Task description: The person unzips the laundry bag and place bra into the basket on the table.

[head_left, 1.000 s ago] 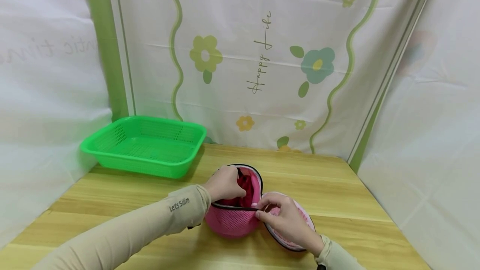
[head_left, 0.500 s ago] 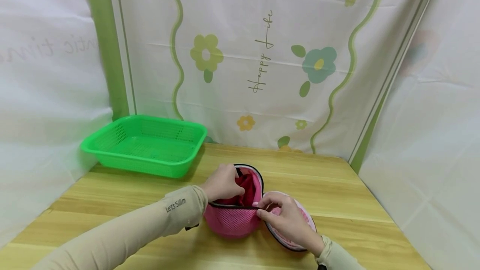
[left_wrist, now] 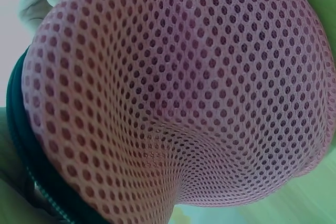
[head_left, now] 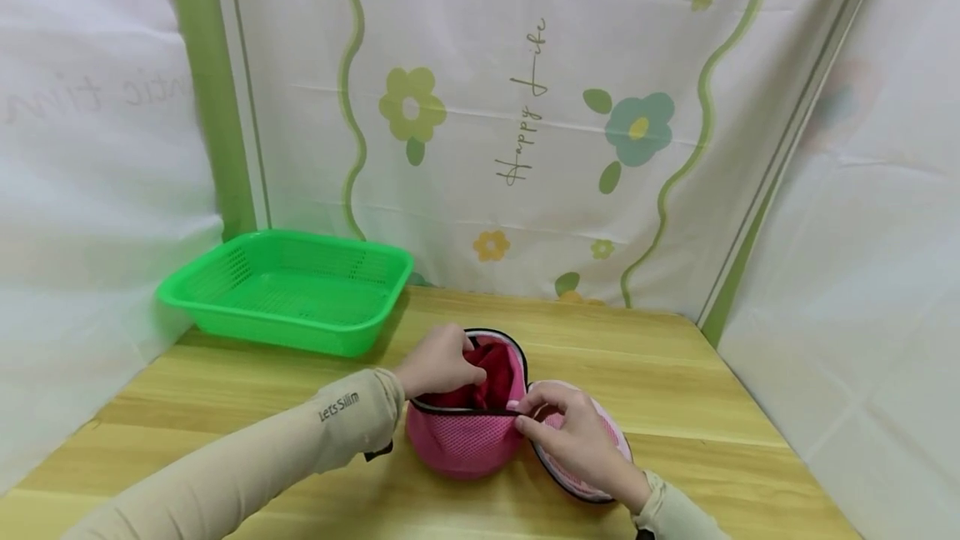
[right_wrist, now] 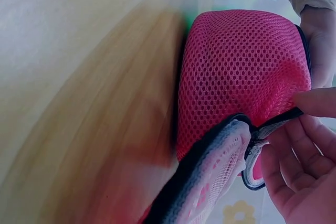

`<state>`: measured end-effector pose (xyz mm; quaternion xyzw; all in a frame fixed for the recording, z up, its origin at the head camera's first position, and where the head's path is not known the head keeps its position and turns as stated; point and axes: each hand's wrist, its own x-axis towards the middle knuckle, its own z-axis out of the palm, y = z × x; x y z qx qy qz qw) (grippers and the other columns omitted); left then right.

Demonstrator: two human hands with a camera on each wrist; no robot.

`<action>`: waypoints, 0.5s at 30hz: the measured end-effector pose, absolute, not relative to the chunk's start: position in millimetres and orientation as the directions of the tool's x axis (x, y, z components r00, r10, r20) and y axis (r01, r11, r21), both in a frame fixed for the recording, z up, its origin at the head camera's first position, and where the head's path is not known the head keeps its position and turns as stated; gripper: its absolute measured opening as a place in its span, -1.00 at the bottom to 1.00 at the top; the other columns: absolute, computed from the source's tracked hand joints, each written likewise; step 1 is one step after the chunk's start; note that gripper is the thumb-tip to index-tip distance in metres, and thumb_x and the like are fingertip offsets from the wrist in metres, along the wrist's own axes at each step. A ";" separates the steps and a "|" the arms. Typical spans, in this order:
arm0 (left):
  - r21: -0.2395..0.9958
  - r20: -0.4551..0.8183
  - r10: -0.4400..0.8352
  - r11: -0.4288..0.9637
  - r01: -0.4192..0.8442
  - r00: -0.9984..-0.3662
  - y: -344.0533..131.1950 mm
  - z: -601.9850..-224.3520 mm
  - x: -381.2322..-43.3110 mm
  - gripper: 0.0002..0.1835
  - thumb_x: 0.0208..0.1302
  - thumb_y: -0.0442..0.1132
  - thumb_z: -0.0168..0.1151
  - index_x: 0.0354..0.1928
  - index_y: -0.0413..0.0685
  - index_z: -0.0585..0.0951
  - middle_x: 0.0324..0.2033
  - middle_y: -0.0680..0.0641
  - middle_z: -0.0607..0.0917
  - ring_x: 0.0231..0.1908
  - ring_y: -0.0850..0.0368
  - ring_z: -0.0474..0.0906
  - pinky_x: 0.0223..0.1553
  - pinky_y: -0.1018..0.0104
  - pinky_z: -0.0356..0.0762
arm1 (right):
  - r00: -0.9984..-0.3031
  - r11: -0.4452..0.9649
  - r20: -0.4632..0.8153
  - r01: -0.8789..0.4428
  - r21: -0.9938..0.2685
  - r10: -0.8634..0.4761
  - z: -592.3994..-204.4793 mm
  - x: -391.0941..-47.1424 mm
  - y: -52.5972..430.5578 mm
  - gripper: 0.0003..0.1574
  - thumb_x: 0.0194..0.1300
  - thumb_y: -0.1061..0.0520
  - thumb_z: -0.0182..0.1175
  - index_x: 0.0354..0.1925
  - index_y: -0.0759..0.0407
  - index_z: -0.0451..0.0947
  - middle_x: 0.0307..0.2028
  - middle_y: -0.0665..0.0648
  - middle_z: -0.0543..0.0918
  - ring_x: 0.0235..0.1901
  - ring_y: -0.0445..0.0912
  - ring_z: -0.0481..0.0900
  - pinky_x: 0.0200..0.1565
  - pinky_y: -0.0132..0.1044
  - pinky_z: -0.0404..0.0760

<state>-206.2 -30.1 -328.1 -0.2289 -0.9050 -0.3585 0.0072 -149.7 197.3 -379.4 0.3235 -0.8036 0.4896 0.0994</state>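
Observation:
A pink mesh laundry bag (head_left: 465,444) with a black-edged zip stands on the table, its round lid (head_left: 592,473) folded out to the right. Inside it lies a dark red cloth item (head_left: 497,369). My left hand (head_left: 437,363) reaches over the left side of the opening, its thumb and fingers pinching the cloth; the fingertips are partly hidden. At the right of the opening my right hand (head_left: 566,432) pinches the black rim between thumb and fingers, as the right wrist view shows. The bag's mesh wall (left_wrist: 210,77) fills most of the left wrist view.
A green plastic basket (head_left: 300,327) stands at the back left of the wooden table (head_left: 697,407). White curtains with printed flowers (head_left: 480,107) hang behind and along both sides.
My left hand has shifted slightly to the left and up at the bag's opening, and more of the red cloth shows. The right hand has stayed at the rim.

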 end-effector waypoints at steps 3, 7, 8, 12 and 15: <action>0.656 0.197 0.414 0.618 0.433 -0.889 -31.1 -326.3 -206.1 -0.55 -0.05 -0.32 0.38 -0.85 0.09 0.33 -0.86 0.23 0.18 -0.77 0.35 0.07 -0.73 0.47 0.02 | -0.762 0.305 0.495 -0.631 -0.713 -0.418 -377.4 -149.7 196.9 -0.85 0.21 0.30 0.36 -0.33 0.05 0.63 -0.29 -0.05 0.67 -0.33 -0.11 0.64 -0.30 -0.21 0.66; 0.668 0.215 0.416 0.598 0.444 -0.884 -33.2 -324.6 -205.1 -0.55 -0.05 -0.32 0.38 -0.85 0.09 0.33 -0.85 0.24 0.19 -0.78 0.36 0.08 -0.74 0.48 0.03 | -0.750 0.299 0.513 -0.646 -0.702 -0.417 -377.0 -149.6 196.9 -0.83 0.18 0.33 0.36 -0.34 0.08 0.64 -0.30 0.00 0.67 -0.33 -0.10 0.64 -0.31 -0.22 0.66; 0.671 0.221 0.417 0.591 0.448 -0.882 -33.9 -324.3 -204.8 -0.55 -0.05 -0.32 0.38 -0.85 0.09 0.33 -0.85 0.24 0.19 -0.78 0.36 0.08 -0.74 0.47 0.03 | -0.748 0.295 0.517 -0.649 -0.701 -0.416 -377.2 -149.6 196.8 -0.84 0.17 0.33 0.36 -0.34 0.09 0.64 -0.30 0.02 0.67 -0.33 -0.09 0.64 -0.32 -0.22 0.66; 0.687 0.244 0.412 0.565 0.457 -0.878 -36.7 -322.9 -204.5 -0.54 -0.04 -0.34 0.38 -0.84 0.09 0.31 -0.85 0.23 0.18 -0.79 0.37 0.08 -0.75 0.47 0.04 | -0.740 0.288 0.530 -0.659 -0.695 -0.414 -376.6 -150.3 196.1 -0.86 0.18 0.33 0.36 -0.34 0.13 0.64 -0.30 0.07 0.67 -0.32 -0.08 0.63 -0.32 -0.22 0.66; 0.695 0.261 0.409 0.549 0.464 -0.874 -38.9 -321.2 -204.2 -0.55 -0.02 -0.34 0.38 -0.83 0.08 0.32 -0.84 0.23 0.18 -0.78 0.36 0.08 -0.74 0.47 0.06 | -0.741 0.294 0.532 -0.660 -0.692 -0.411 -376.6 -151.2 196.1 -0.86 0.18 0.33 0.37 -0.34 0.12 0.63 -0.31 0.04 0.66 -0.32 -0.10 0.63 -0.32 -0.22 0.66</action>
